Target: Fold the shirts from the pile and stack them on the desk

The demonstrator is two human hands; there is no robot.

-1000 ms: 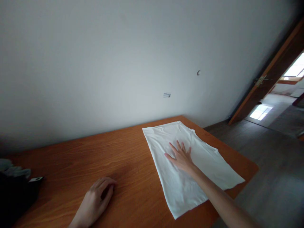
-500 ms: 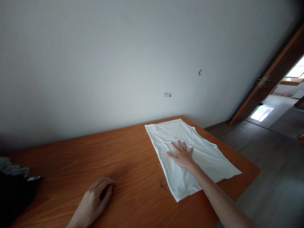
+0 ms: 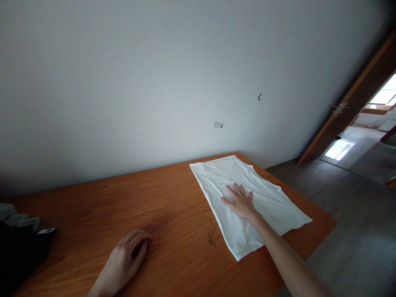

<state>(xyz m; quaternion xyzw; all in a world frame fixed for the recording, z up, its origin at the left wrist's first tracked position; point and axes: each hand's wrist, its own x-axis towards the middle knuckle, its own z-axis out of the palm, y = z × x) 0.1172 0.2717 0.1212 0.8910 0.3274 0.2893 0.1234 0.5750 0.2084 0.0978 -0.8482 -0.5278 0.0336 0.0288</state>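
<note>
A thin white cloth (image 3: 221,206) lies spread over the right end of a brown wooden table (image 3: 136,198), with creases running across it. My right hand (image 3: 241,202) presses on the cloth's middle, palm down and fingers spread. To the left of the cloth, and apart from it, my left hand (image 3: 126,253) rests on the bare wood. Its fingers are curled together with their tips close to the thumb, and nothing shows inside them.
Dark fabric (image 3: 21,255) and a bunched grey cloth (image 3: 18,218) sit at the table's left end. A pale wall (image 3: 139,90) bearing a small label (image 3: 218,125) stands behind the table. At far right, a wooden door (image 3: 349,99) stands above the grey floor (image 3: 349,198).
My right hand has shifted slightly to the right on the cloth. The cloth's near left corner has also moved a little right, away from the dark mark on the table. My left hand has barely moved.
</note>
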